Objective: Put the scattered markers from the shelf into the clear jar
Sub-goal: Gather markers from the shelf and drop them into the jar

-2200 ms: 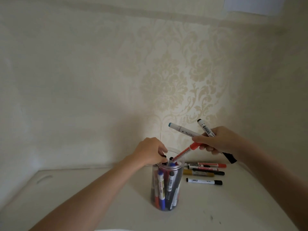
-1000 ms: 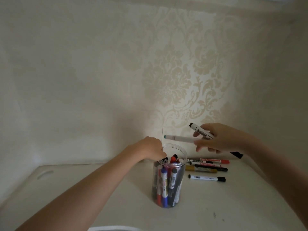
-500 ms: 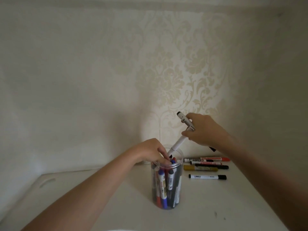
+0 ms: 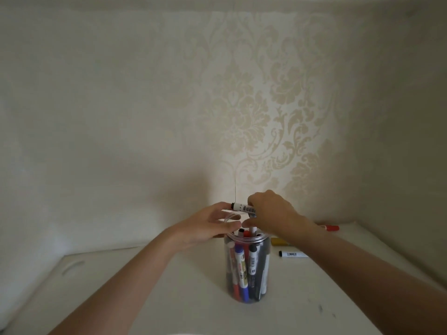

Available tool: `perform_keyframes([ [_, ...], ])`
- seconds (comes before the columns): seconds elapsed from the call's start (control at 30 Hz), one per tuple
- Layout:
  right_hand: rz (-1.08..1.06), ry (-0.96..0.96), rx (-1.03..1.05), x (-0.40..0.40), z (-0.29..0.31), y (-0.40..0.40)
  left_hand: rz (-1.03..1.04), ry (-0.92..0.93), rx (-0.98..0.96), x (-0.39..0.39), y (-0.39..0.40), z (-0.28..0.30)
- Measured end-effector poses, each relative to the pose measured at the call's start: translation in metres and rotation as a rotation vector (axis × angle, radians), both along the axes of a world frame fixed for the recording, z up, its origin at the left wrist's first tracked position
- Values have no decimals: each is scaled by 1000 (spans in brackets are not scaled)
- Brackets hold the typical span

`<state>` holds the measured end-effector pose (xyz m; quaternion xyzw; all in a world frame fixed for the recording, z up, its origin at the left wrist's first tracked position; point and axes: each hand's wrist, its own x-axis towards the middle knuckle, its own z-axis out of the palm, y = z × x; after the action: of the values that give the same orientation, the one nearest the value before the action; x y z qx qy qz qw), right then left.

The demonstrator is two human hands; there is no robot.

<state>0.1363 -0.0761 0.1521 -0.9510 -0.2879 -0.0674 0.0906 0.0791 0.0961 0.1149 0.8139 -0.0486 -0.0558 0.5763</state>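
Observation:
A clear jar (image 4: 246, 272) stands mid-shelf, packed with several upright markers in red, blue and black. My left hand (image 4: 205, 226) curls around the jar's rim from the left. My right hand (image 4: 273, 211) hovers over the mouth, holding a white marker with a black cap and barcode (image 4: 243, 207) level above the rim. A white-barrelled marker (image 4: 253, 230) stands in the mouth just below my right fingers. On the shelf to the right lie a red-capped marker (image 4: 331, 228), a yellow marker (image 4: 279, 241) and a white black-capped marker (image 4: 291, 254), partly hidden by my right forearm.
The white shelf surface (image 4: 169, 298) ends at a patterned wallpaper back wall (image 4: 242, 117) and side walls left and right. A shallow handle-shaped dent (image 4: 72, 267) marks the shelf at the left.
My right hand has come down over the jar mouth and the white marker it was lowering now stands in the jar. The barcode marker in my right hand has tipped level. My left hand stays at the rim.

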Motion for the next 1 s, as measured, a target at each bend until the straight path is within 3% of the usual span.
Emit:
perform_keyframes([
  [0.27,-4,94,207,10,10,-8,10,-75,102,-2,0,0],
  [0.37,27,354,625,6,23,-17,92,-147,65,1,0,2],
  [0.43,74,323,895,3,29,-18,109,-177,73,3,-3,5],
  [0.47,95,237,926,2,27,-17,115,-198,75,4,-5,6],
  [0.57,132,100,824,-3,10,-10,183,-313,13,2,-12,8],
  [0.7,114,174,923,-6,-7,-5,184,-469,-84,0,-16,19],
  [0.77,139,191,851,-7,-13,-4,170,-505,-101,-1,-18,24],
  [0.87,132,173,647,-7,-22,-3,251,-566,141,4,-21,21],
  [1.0,91,26,465,1,-27,-14,351,-607,288,12,-22,12],
])
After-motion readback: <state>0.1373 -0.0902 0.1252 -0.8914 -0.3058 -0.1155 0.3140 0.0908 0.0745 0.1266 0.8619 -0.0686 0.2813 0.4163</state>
